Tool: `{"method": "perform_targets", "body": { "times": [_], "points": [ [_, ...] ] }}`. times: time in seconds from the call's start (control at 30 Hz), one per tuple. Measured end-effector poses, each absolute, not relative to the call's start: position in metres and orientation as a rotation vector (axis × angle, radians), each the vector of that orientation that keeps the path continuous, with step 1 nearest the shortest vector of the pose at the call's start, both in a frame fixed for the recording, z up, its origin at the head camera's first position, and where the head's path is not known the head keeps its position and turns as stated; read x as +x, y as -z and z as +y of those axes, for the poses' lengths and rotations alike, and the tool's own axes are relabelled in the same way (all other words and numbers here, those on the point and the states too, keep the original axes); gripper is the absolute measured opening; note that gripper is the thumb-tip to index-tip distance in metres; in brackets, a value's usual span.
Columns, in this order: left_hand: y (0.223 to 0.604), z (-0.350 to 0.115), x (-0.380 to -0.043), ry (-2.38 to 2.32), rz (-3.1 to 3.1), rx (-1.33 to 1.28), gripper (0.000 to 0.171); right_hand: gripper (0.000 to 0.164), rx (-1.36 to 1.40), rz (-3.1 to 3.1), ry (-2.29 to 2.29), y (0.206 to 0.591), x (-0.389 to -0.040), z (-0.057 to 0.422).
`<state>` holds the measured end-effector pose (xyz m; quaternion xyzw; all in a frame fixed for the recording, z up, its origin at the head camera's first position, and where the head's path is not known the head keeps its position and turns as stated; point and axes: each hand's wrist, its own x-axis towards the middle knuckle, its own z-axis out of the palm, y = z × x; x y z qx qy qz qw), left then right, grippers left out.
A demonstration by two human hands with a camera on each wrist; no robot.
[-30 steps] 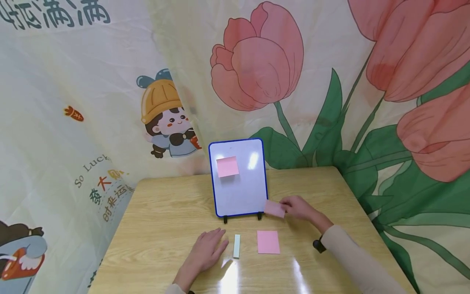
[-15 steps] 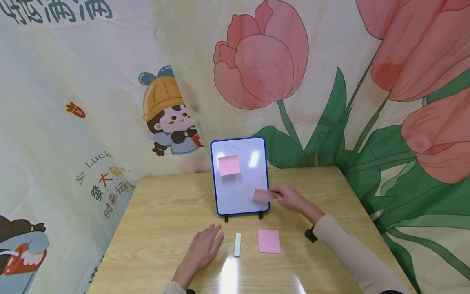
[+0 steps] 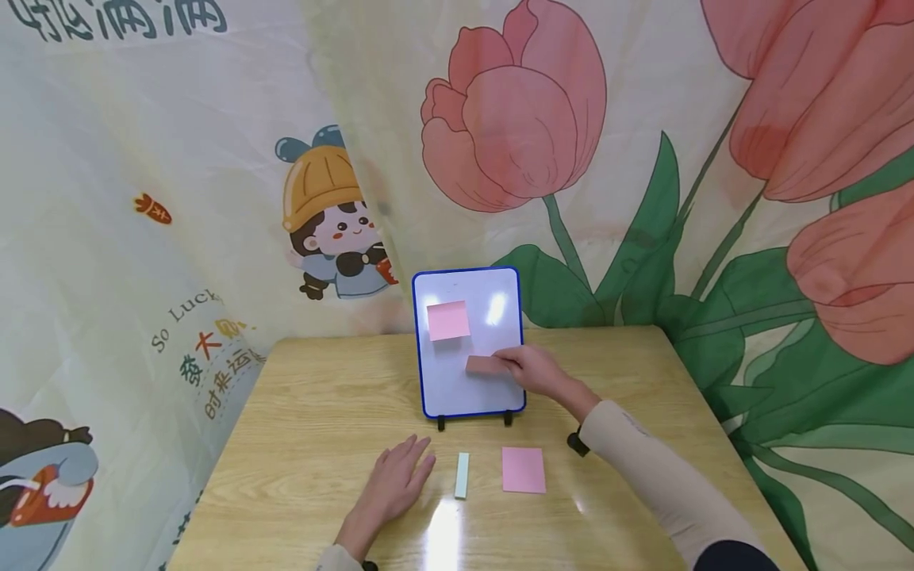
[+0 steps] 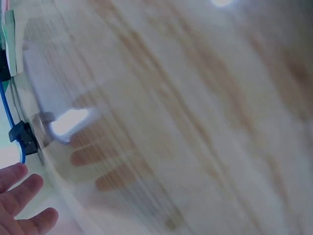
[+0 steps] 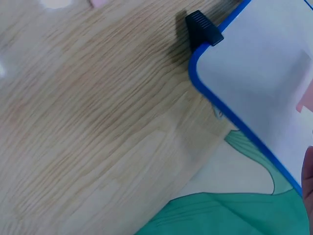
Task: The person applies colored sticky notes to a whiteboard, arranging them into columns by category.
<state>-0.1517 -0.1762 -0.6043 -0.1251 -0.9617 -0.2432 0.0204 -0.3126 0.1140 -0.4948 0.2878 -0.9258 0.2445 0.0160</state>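
Observation:
In the head view my right hand [image 3: 534, 369] pinches the right end of a pink sticky note [image 3: 484, 365], held in front of the lower half of a blue-framed whiteboard [image 3: 450, 388]. Another pink sticky note [image 3: 448, 321] is stuck on the board's upper left. In the right wrist view only a sliver of my hand [image 5: 307, 181] shows at the right edge, with a corner of pink note [image 5: 307, 100] above it. My left hand [image 3: 391, 485], fingers straight, is at the table beside a narrow pale green strip pad [image 3: 462, 476].
A pink sticky note pad [image 3: 524, 469] lies on the wooden table [image 3: 321, 396], right of the green strip. The whiteboard stands on black feet [image 3: 440, 423] near the table's back. Behind hangs a cloth [image 3: 385, 95] printed with tulips and a cartoon figure.
My right hand has carried the pink sticky note leftward and up, from beside the board's lower right corner to in front of the board. The left hand stays almost in place.

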Motion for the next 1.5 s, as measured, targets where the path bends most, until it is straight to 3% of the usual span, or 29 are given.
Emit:
{"method": "perform_targets", "body": {
  "times": [0.6,1.5],
  "points": [
    [0.606,-0.179,-0.146,0.773,-2.983,-0.374,0.057,0.027,0.885,-2.75,-0.74,0.498,-0.319,0.07],
    [0.607,-0.184,-0.147,0.74,-2.998,-0.344,0.057,0.025,0.999,-2.583,-0.632,0.519,-0.305,0.057]
  ]
}}
